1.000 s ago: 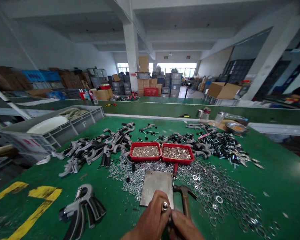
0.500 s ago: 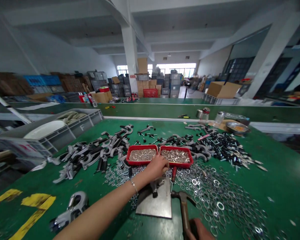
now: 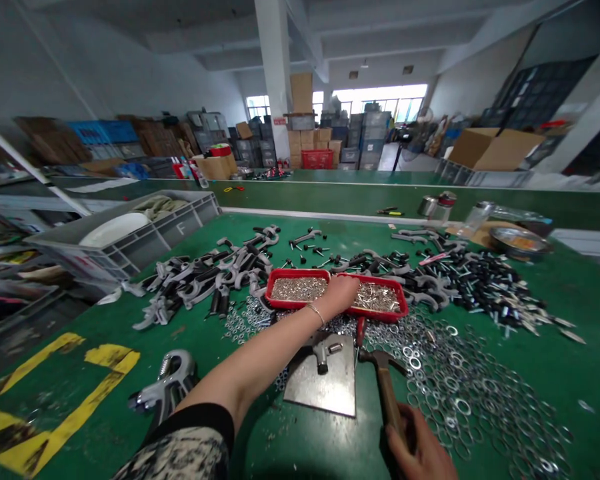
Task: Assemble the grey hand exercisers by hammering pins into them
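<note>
Left hand (image 3: pixel 342 293) moved further over right tray (image 3: pixel 405 308); fingertips hidden, can't tell grip. Right hand (image 3: pixel 423 448) holds hammer (image 3: pixel 389 393). Hasty pinch could spill pins (image 3: pixel 379 297).

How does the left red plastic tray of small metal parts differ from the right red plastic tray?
The left red plastic tray holds finer-looking bits, while the right red plastic tray holds longer, pin-like ones. The left hand reaches over the right red plastic tray, hiding some contents; the left red plastic tray has no hand over it. Both are red and sit side by side.
</note>
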Motion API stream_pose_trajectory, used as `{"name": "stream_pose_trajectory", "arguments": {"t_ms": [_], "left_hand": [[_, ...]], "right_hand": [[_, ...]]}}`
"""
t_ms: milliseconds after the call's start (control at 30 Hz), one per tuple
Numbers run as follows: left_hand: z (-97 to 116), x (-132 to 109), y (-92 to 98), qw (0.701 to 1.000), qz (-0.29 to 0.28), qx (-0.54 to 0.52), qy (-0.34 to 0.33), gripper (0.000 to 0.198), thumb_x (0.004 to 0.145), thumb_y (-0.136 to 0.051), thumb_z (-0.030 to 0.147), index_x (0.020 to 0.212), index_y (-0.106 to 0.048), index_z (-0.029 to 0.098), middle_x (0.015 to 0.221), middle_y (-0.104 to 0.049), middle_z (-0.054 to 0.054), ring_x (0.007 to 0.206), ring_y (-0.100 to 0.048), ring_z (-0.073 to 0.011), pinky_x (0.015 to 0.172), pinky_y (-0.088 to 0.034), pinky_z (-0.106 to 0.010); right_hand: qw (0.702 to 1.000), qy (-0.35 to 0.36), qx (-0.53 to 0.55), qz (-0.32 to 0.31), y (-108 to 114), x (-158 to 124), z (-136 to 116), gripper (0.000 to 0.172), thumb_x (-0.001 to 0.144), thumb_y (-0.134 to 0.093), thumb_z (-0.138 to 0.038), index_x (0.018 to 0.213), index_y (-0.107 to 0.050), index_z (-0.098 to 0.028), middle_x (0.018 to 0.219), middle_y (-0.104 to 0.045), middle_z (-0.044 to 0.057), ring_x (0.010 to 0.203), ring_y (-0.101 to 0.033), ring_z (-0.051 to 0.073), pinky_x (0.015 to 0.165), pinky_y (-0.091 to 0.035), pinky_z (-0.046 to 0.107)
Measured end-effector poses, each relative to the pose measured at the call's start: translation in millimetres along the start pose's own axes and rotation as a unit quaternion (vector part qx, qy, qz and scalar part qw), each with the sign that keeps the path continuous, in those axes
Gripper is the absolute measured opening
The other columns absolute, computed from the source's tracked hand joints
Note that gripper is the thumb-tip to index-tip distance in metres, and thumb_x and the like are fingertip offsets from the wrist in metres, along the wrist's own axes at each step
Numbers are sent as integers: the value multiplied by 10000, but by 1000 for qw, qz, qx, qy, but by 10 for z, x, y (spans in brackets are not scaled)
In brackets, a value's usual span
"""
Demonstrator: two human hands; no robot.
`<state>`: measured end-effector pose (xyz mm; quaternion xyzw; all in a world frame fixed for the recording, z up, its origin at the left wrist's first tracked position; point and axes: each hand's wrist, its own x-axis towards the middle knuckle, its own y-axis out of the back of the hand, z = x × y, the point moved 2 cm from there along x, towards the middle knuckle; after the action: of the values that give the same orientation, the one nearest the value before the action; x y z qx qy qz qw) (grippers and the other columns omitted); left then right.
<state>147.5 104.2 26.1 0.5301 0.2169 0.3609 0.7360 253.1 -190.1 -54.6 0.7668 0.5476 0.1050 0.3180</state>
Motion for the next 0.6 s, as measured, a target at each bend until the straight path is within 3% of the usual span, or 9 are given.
{"name": "stream_pose_trajectory", "arguments": {"t_ms": [167, 267, 367, 467, 600], "left_hand": [[-75, -557, 128, 987, 38, -156, -7, 185, 858, -590, 170, 1030, -656, 155, 900, -721, -39, 829, -673, -167, 717, -508, -253], [-245, -1063, 47, 963, 50, -265, 25, 167, 856, -609, 239, 986, -675, 158, 898, -736, -30, 807, -683, -160, 690, -505, -234], [-428, -1455, -110, 928, 72, -353, 93, 148, 817, -646, 274, 858, -701, 143, 831, -740, -40, 763, -681, -179, 686, -500, -255], [-498, -1599, -247, 925, 85, -350, 123, 130, 787, -665, 270, 787, -710, 148, 798, -733, -36, 766, -673, -189, 709, -486, -269], [-494, -1577, -339, 927, 90, -333, 145, 126, 800, -643, 257, 761, -699, 152, 785, -717, -32, 761, -660, -188, 706, -471, -272]], "right_hand": [[987, -30, 141, -76, 57, 98, -97, 458, 768, -563, -593, 1026, -566, -215, 1028, -751, 91, 975, -701, 283, 802, -543, 326], [983, -40, 151, -91, 79, 65, -102, 487, 757, -590, -608, 1051, -577, -220, 1052, -744, 77, 1022, -686, 286, 824, -540, 316], [984, -34, 161, -75, 85, 55, -122, 459, 779, -582, -600, 1042, -576, -225, 1007, -744, 56, 924, -696, 268, 797, -535, 323], [982, -35, 155, -99, 88, 99, -162, 453, 765, -587, -614, 994, -597, -224, 904, -742, 38, 850, -692, 263, 747, -538, 318], [980, -74, 150, -103, 161, 163, -196, 485, 711, -621, -637, 955, -647, -219, 869, -730, 42, 882, -685, 282, 771, -543, 330]]}}
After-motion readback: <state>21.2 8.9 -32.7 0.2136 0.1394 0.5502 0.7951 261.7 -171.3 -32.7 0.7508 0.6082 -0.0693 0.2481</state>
